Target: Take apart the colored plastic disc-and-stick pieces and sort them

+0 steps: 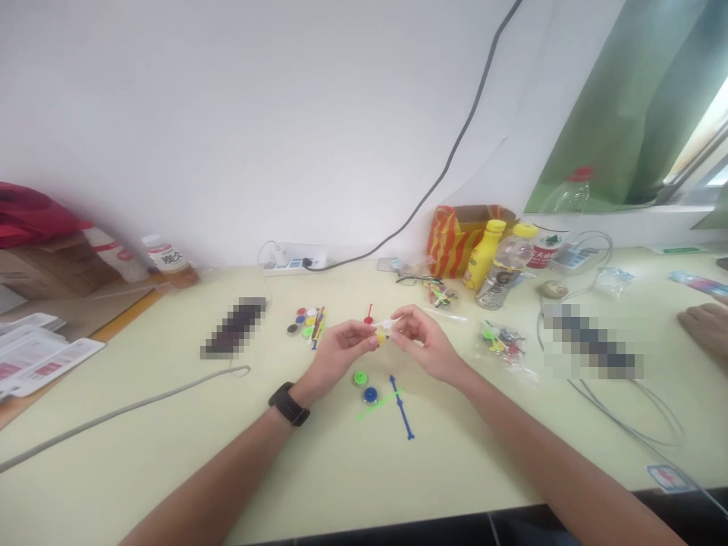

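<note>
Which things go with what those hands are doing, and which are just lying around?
Seem to belong:
- white piece, between the left hand and right hand
- green disc and blue disc
- blue arrow and red arrow

Probably just lying about:
- striped bag
- yellow bottle
- power strip

A pale yellow-green table (341, 470) carries a blue arrow (400, 406), with a light-green strip (381, 405) slanting beside it. Next to these lie a green disc (360, 377) and a blue disc (370, 394). Farther back are a cluster of coloured discs (301, 312), a red arrow (369, 318), a power strip (292, 265) and a pair of glasses (419, 280). Toward the right stand a striped bag (447, 246) and a yellow bottle (482, 259), with a clear packet (501, 343) of coloured pieces lying nearer.
</note>
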A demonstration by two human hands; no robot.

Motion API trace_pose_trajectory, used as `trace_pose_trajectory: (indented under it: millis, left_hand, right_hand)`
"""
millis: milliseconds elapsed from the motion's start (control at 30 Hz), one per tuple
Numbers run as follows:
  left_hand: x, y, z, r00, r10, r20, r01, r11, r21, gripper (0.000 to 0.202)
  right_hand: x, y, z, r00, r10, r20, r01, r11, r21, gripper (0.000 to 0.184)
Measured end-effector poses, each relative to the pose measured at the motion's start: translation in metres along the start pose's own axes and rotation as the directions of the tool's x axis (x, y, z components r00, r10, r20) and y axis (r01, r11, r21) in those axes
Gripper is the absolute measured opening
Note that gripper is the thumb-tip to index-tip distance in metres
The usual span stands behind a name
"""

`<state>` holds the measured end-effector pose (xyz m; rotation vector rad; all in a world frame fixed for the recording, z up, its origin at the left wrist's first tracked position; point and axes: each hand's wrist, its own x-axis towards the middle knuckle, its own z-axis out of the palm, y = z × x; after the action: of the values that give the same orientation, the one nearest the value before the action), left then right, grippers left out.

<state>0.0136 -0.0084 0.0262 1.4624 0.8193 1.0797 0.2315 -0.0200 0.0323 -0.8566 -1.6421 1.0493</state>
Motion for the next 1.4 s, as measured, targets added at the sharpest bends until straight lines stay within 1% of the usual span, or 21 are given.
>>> trace_pose_trajectory:
  millis: [100, 267, 400, 500, 600, 767, 833, 967, 1033, 1100, 1200, 1233, 1300, 1400]
  left_hand:
    - [-0.001, -0.001, 0.001, 1.000, 0.005, 0.027, -0.005, 1.000, -0.008, 0.026]
    - [-0.001, -0.002, 0.002, 0.999, 0.007, 0.036, -0.007, 1.000, -0.001, 0.024]
    - [-0.001, -0.002, 0.002, 0.999, 0.008, 0.049, -0.008, 1.000, -0.002, 0.024]
    - [-0.001, -0.002, 0.002, 0.999, 0.009, 0.049, -0.009, 1.000, -0.004, 0.025]
    - [-0.001, -0.001, 0.002, 0.999, 0.005, 0.047, -0.005, 1.000, -0.008, 0.025]
    - [0.000, -0.004, 0.001, 0.998, 0.008, 0.054, -0.006, 1.000, -0.030, 0.025]
    - [0.000, -0.005, 0.001, 0.998, 0.005, 0.069, -0.004, 1.000, -0.023, 0.026]
    - [0.000, -0.003, 0.001, 0.997, -0.009, 0.079, 0.005, 0.998, 0.061, 0.032]
    - [-0.001, 0.000, 0.000, 0.997, 0.012, 0.072, -0.025, 0.984, 0.177, 0.033]
    - [-0.004, 0.004, -0.001, 0.995, 0.068, 0.078, -0.092, 0.928, 0.362, 0.029]
    - [-0.007, 0.008, -0.003, 0.979, 0.145, 0.140, -0.202, 0.744, 0.637, 0.024]
    - [-0.009, 0.009, -0.004, 0.975, 0.148, 0.166, -0.223, 0.685, 0.694, 0.023]
    - [-0.011, 0.010, -0.005, 0.970, 0.123, 0.212, -0.243, 0.597, 0.765, 0.022]
    - [-0.013, 0.012, -0.005, 0.966, 0.056, 0.253, -0.244, 0.519, 0.819, 0.016]
  right_hand:
    - [-0.002, 0.001, 0.004, 0.999, 0.009, 0.038, -0.008, 1.000, -0.007, 0.030]
    - [-0.003, 0.002, 0.005, 0.997, 0.044, 0.061, -0.042, 0.999, -0.026, 0.035]
    - [-0.003, 0.002, 0.004, 0.996, 0.047, 0.079, -0.043, 0.998, -0.048, 0.033]
    - [-0.003, 0.002, 0.004, 0.995, 0.036, 0.097, -0.025, 0.994, -0.105, 0.026]
    - [-0.002, 0.001, 0.003, 0.994, 0.008, 0.110, 0.006, 0.992, -0.126, 0.020]
    - [-0.002, -0.001, 0.001, 0.991, -0.019, 0.130, 0.039, 0.988, -0.148, 0.023]
    - [-0.002, -0.002, 0.001, 0.992, -0.020, 0.126, 0.041, 0.986, -0.162, 0.021]
    - [0.000, -0.003, -0.002, 0.996, -0.001, 0.086, 0.021, 0.973, -0.231, 0.023]
    - [0.001, -0.003, -0.008, 0.999, -0.011, 0.036, 0.021, 0.957, -0.290, 0.022]
    - [0.003, -0.003, -0.016, 1.000, -0.018, -0.014, 0.011, 0.930, -0.367, 0.018]
    - [0.005, -0.001, -0.029, 0.999, 0.049, -0.017, -0.051, 0.868, -0.495, 0.012]
    - [0.005, 0.000, -0.032, 0.996, 0.089, -0.009, -0.080, 0.840, -0.536, 0.012]
    - [0.004, 0.003, -0.035, 0.985, 0.173, 0.017, -0.128, 0.787, -0.604, 0.011]
    - [0.002, 0.005, -0.034, 0.969, 0.243, 0.048, -0.148, 0.723, -0.675, 0.006]
